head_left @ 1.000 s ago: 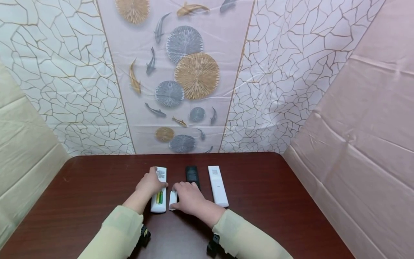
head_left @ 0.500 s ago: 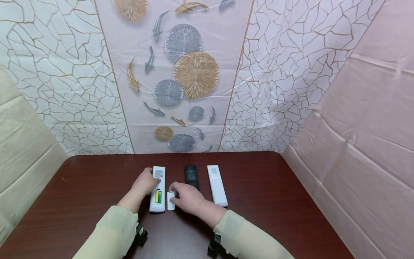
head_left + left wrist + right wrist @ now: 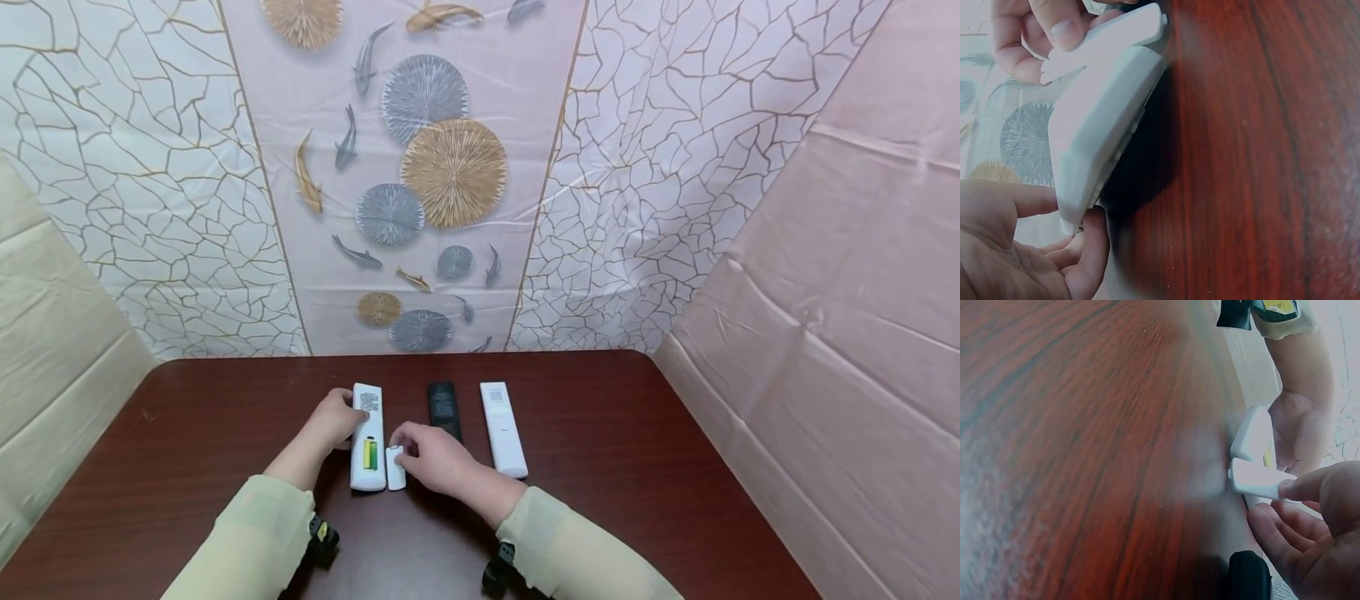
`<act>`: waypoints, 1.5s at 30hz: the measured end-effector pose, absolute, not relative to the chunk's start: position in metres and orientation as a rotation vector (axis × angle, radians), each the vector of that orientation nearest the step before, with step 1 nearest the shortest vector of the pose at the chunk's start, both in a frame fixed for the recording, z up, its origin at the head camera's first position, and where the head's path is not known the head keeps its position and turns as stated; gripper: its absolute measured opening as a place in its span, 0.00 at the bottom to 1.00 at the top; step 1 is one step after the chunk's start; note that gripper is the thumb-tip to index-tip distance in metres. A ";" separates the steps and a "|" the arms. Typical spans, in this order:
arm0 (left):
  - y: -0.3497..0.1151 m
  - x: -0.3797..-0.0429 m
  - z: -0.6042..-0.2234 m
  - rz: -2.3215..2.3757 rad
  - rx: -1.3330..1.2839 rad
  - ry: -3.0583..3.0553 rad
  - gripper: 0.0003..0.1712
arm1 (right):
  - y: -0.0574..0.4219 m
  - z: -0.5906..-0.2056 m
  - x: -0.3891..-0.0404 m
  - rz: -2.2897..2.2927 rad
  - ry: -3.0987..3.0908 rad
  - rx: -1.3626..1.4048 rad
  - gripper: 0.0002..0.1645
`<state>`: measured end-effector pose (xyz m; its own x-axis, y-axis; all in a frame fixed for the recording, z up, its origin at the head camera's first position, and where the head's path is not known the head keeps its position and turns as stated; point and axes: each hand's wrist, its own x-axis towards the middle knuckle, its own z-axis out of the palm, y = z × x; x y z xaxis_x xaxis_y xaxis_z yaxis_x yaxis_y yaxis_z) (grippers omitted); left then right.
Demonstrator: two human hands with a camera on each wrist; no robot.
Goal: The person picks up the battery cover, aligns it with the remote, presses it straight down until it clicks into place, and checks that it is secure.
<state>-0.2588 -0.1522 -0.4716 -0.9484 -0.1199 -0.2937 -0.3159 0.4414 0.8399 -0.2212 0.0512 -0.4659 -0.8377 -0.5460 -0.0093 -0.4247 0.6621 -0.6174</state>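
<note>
In the head view, my left hand (image 3: 327,423) grips a white remote control (image 3: 366,478) near its upper part, thumb on the back face. A green and yellow battery (image 3: 371,455) shows in the uncovered compartment. Just right of it, my right hand (image 3: 433,455) pinches a small white battery cover (image 3: 396,472) between thumb and fingers. From the left wrist, the remote's far end looks raised off the table, fingers (image 3: 1093,250) reaching beneath it. The cover (image 3: 1257,477) overlaps the remote's edge in the right wrist view.
A black remote (image 3: 443,403) lies behind my right hand, partly hidden by it. Farther right lies a second white remote (image 3: 504,433), face down. Both rest on the dark red-brown table (image 3: 637,483), with patterned cloth (image 3: 600,250) behind.
My left hand has slid left, off the top of the remote to its left side. The right hand has shifted slightly left, bringing the battery cover close beside the remote.
</note>
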 end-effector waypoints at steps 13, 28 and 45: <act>-0.156 -0.254 -0.469 1.619 -0.433 2.422 0.34 | 0.054 -0.462 -0.218 -1.247 2.562 -0.614 0.05; -0.168 -0.255 -0.466 1.761 -0.309 2.307 0.35 | 0.059 -0.451 -0.218 -1.329 2.574 -0.537 0.06; -0.163 -0.254 -0.461 1.786 -0.256 2.299 0.35 | 0.061 -0.445 -0.214 -1.398 2.536 -0.529 0.06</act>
<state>-0.2540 -0.1631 -0.4614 -0.9609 -0.0032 -0.2769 -0.2690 0.2470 0.9309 -0.2139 0.0606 -0.4447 -0.9165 -0.3999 -0.0005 -0.2132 0.4897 -0.8454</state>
